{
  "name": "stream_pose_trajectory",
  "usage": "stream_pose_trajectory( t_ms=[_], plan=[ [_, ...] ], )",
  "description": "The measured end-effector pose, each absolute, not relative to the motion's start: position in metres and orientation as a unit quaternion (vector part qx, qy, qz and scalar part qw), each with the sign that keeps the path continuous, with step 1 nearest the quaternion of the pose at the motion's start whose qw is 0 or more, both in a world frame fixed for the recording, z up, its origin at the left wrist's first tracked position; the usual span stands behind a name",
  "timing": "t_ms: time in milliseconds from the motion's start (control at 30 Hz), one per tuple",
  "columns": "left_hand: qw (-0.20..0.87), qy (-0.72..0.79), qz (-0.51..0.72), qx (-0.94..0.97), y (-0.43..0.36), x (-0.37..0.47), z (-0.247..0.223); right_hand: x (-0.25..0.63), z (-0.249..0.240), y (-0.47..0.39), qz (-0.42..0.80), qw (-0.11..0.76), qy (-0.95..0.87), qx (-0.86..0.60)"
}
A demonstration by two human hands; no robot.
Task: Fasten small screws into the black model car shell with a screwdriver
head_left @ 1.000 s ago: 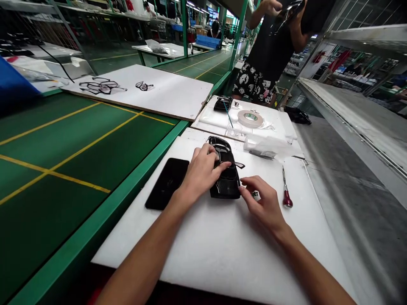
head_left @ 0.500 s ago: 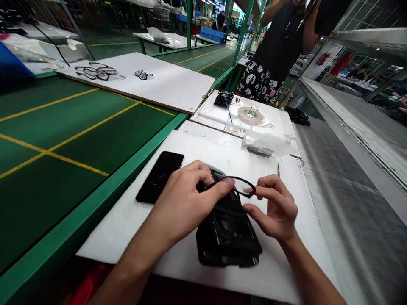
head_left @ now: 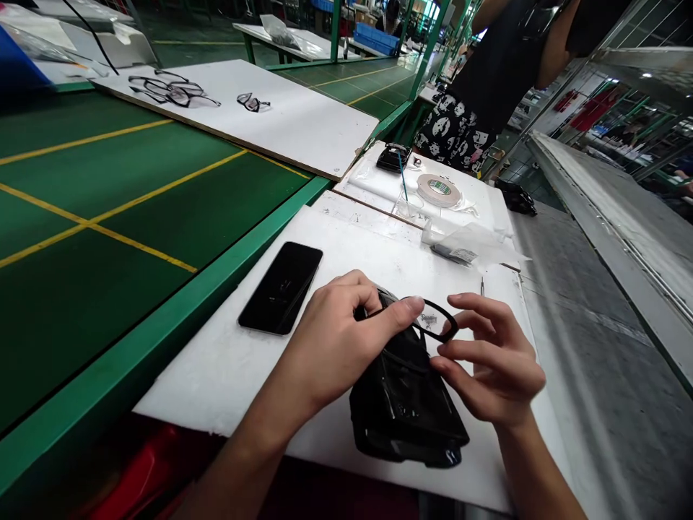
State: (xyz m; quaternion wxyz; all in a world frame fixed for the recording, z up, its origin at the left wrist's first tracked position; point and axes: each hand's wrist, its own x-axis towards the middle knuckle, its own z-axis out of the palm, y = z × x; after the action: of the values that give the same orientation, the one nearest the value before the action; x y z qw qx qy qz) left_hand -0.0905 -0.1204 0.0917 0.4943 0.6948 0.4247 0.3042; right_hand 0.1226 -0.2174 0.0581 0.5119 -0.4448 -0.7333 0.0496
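Observation:
A thin curved black frame (head_left: 452, 334) with a clear middle is pinched at its left side by my left hand (head_left: 346, 339), thumb on top. My right hand (head_left: 492, 361) is at the frame's right end with its fingers apart; one finger shows behind the rim, and the thumb is just below it. Under the frame lies a glossy black moulded housing (head_left: 411, 412), its far end partly hidden by my left hand. A black smartphone (head_left: 281, 287) rests on the white foam sheet (head_left: 216, 368) to the left.
Beyond the sheet are a clear plastic bag (head_left: 460, 242), a tape roll (head_left: 438, 191), a small black part (head_left: 393, 157) and a thin tool (head_left: 482, 287). Several black frames (head_left: 173, 90) lie on a white board (head_left: 303, 130) over the green conveyor (head_left: 130, 195). A person (head_left: 487, 94) stands at the back.
My right hand's fingers have spread and shifted along the frame's right end. My left hand keeps its pinch; the frame is tilted more toward me. The whole view has shifted slightly.

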Motion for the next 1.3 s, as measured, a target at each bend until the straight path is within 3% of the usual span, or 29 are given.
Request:
stream_pose_trajectory(
  t_ms=[367, 567, 733, 1000, 1167, 1300],
  plan=[
    [0.503, 0.407, 0.316, 0.694, -0.121, -0.093, 0.09, 0.123, 0.054, -0.222, -0.075, 0.45, -0.753, -0.475],
    [0.575, 0.384, 0.324, 0.645, -0.122, -0.1, 0.09, 0.115, 0.047, -0.223, -0.125, 0.447, -0.745, -0.479],
    [0.566, 0.387, 0.334, 0.647, -0.124, -0.099, 0.085, 0.114, 0.043, -0.221, -0.16, 0.468, -0.738, -0.458],
    [0.575, 0.385, 0.342, 0.636, -0.124, -0.097, 0.084, 0.111, 0.049, -0.219, -0.112, 0.461, -0.74, -0.478],
    [0.598, 0.397, 0.349, 0.603, -0.117, -0.099, 0.086, 0.109, 0.077, -0.25, -0.031, 0.515, -0.696, -0.499],
    [0.578, 0.404, 0.345, 0.619, -0.11, -0.095, 0.091, 0.087, 0.069, -0.275, 0.0, 0.389, -0.746, -0.54]
  ],
)
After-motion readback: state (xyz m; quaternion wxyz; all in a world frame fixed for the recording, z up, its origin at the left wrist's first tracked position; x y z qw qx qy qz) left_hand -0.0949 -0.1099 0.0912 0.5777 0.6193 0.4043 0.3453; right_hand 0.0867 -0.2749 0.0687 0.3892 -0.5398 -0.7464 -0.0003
